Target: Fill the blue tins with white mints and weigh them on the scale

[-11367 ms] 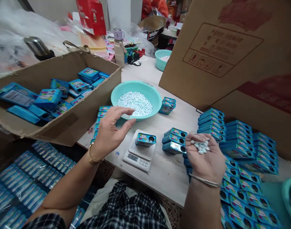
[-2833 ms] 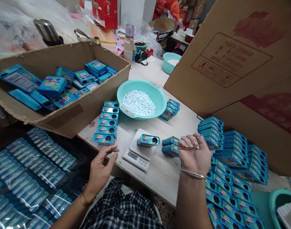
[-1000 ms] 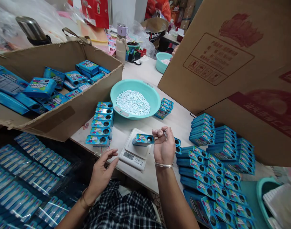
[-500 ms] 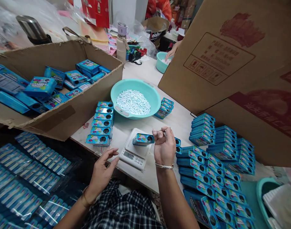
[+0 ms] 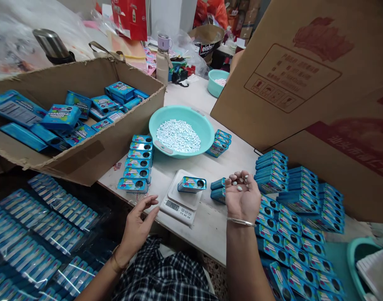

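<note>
A blue candy tin (image 5: 192, 184) with a dark round hole in its top stands on a white digital scale (image 5: 180, 211), whose display is lit. My left hand (image 5: 141, 223) hovers just left of the scale, thumb and fingers apart, holding nothing. To the right of the scale my right hand (image 5: 242, 194) is turned palm up, fingers curled over a few small white candies (image 5: 239, 188). Partly hidden behind it are two blue tins (image 5: 218, 190). Beyond the scale sits a turquoise basin (image 5: 207, 133) with many white candies (image 5: 178, 136).
A row of tins (image 5: 137, 163) stands left of the scale, beside a cardboard box (image 5: 69, 161) of jumbled tins. Stacked tins (image 5: 292, 236) crowd the right, before a tall carton (image 5: 292, 125). Wrapped packs of tins (image 5: 44, 213) lie lower left. Another person's arm shows by a far bowl (image 5: 213, 88).
My right hand has moved right, away from the tin on the scale, and its palm has turned up, showing the candies. My left hand stays about where it was.
</note>
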`<state>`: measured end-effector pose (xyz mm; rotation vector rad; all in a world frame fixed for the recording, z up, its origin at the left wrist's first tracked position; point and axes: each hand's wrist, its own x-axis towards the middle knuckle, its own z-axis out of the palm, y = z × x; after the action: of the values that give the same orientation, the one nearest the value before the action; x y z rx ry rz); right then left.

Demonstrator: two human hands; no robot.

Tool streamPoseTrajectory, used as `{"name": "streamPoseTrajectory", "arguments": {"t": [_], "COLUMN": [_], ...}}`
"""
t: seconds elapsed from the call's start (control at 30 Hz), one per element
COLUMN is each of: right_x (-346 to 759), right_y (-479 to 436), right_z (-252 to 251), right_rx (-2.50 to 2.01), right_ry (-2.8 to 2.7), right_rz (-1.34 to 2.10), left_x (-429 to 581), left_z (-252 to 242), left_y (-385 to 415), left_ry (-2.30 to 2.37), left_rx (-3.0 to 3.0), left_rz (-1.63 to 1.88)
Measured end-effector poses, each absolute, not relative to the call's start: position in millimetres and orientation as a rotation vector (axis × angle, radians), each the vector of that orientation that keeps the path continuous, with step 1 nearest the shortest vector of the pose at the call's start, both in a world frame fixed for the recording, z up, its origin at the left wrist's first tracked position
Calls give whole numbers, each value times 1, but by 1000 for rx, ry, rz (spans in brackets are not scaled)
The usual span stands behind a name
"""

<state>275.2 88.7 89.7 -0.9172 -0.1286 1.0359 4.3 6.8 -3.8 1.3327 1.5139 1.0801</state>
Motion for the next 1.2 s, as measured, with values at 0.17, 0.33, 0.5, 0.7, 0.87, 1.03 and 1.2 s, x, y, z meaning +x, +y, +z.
{"name": "streamPoseTrajectory", "arguments": {"t": [0.17,0.33,0.5,0.7,0.87,1.03,1.2], "right_x": [277,270,271,273,271,284,291], "right_y": [86,90,87,77,77,70,64], "right_z": [88,87,86,87,87,89,87], "right_rx": [-819,-751,-774,-797,-749,-721,-719], "right_ry": [-106,-108,-155,-152,-108,-128,-141], "right_rz": [1168,1298,1246,1217,1262,1232,1239], "left_x": [3,8,26,58,121,184,203], "left_z": [-2,-1,-5,-7,-2,-16,-38], "left_y": [6,7,1,-6,7,26,36], "left_ry": [1540,1546,1446,1282,1073,1029,980], "left_rx": [1348,1375,1580,1962,2510,2687,2698], "left_rz": [1074,1058,1018,826,418,225,149]}}
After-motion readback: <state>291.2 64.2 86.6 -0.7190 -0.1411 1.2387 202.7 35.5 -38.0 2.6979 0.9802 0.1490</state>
